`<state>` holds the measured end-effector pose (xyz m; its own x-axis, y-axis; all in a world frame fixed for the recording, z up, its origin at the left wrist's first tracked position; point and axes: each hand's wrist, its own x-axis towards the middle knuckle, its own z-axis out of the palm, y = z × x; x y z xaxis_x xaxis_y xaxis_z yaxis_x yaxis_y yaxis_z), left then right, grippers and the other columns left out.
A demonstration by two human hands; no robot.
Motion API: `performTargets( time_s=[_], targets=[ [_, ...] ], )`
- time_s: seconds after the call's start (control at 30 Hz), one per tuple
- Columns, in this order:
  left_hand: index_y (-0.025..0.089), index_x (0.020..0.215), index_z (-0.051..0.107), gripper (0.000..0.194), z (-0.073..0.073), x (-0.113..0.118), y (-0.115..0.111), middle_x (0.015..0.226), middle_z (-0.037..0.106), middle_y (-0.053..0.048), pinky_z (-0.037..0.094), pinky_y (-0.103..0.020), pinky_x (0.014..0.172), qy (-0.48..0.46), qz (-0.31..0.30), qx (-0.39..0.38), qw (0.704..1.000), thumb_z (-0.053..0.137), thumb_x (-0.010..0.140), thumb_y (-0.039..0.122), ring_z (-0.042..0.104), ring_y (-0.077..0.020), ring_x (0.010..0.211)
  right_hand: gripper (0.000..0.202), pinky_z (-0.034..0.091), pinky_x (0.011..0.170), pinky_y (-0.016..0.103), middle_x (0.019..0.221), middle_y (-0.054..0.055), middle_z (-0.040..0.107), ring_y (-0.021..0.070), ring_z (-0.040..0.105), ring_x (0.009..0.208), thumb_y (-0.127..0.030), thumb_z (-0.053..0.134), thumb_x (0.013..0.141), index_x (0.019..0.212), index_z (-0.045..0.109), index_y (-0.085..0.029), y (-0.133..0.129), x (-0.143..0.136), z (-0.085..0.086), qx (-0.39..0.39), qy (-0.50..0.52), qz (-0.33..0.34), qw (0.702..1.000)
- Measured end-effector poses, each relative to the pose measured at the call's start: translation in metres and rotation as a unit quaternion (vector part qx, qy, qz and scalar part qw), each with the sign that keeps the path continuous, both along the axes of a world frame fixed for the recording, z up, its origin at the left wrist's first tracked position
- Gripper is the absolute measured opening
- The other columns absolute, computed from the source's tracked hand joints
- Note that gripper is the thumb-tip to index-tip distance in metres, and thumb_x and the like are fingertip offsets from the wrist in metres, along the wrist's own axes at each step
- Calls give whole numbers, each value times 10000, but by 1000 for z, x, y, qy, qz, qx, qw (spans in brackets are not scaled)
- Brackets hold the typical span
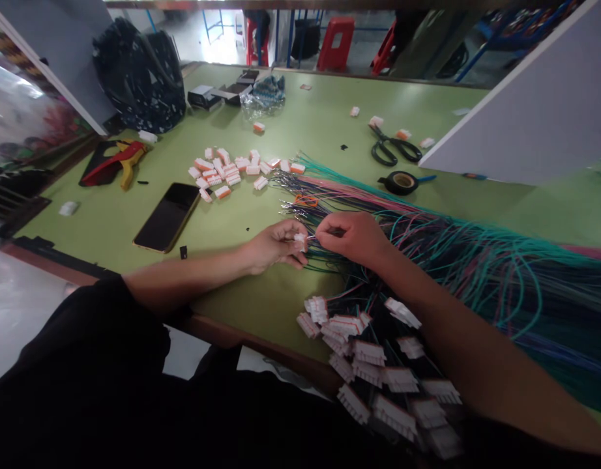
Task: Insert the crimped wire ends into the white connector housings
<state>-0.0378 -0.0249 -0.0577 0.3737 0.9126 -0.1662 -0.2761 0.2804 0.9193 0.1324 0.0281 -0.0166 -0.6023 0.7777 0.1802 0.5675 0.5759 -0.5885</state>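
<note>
Between the fingertips of my left hand (277, 246) is a small white connector housing (300, 242) with an orange part. My right hand (352, 238) is closed in a pinch on a thin wire (311, 238), whose end points at the housing. I cannot make out whether the wire's tip is inside it. Under and beyond my right hand lies a long bundle of green, pink and dark wires (457, 241) with metal terminals at the left ends. Several wired white connectors (371, 353) hang at the table's front edge, near my right forearm.
Loose white-and-orange connectors (227, 170) lie in a pile beyond my left hand. A phone (167, 217) rests left of them. Scissors (395, 146) and black tape (401, 182) are at the back right, beside a white panel (525, 98). A red-and-yellow tool (117, 163) lies far left.
</note>
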Motion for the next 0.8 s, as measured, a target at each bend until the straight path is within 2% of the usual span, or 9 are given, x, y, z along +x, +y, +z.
performTargets(
  time_s=[0.27,0.4,0.6,0.7,0.8],
  targets=[
    [159,823,489,273,-3,4,-1,662,587,55,507,-185,495,2,28,-1,1000,713,692,241,619,-78,535,166,277,512,227,509,-10,559,96,449,496,-250,486,656,552,591,-174,-6,-5,0,43,-76,-11,996],
    [155,815,494,259,-2,5,-2,643,585,53,500,-188,483,10,51,-7,999,710,688,222,608,-78,505,194,273,527,237,565,13,592,110,460,532,-261,468,685,589,609,-169,-9,-9,-4,54,-92,-26,994],
    [146,787,505,262,2,9,-6,591,572,60,487,-169,468,25,75,2,997,723,661,219,597,-75,485,224,299,557,225,604,12,596,105,477,570,-271,452,732,624,612,-158,-3,-8,-4,-14,-68,20,997],
    [150,788,508,299,3,10,-8,580,566,65,484,-165,454,29,84,0,996,741,633,255,591,-74,475,174,300,554,216,599,-5,578,93,462,558,-265,491,712,645,607,-154,0,-5,0,-50,-59,34,996],
    [156,800,511,339,3,11,-8,600,572,67,482,-161,447,39,91,-2,995,753,611,300,592,-71,474,121,294,551,214,561,-23,547,85,436,538,-205,498,677,615,590,-157,0,-3,1,-51,-47,30,997]
  ],
)
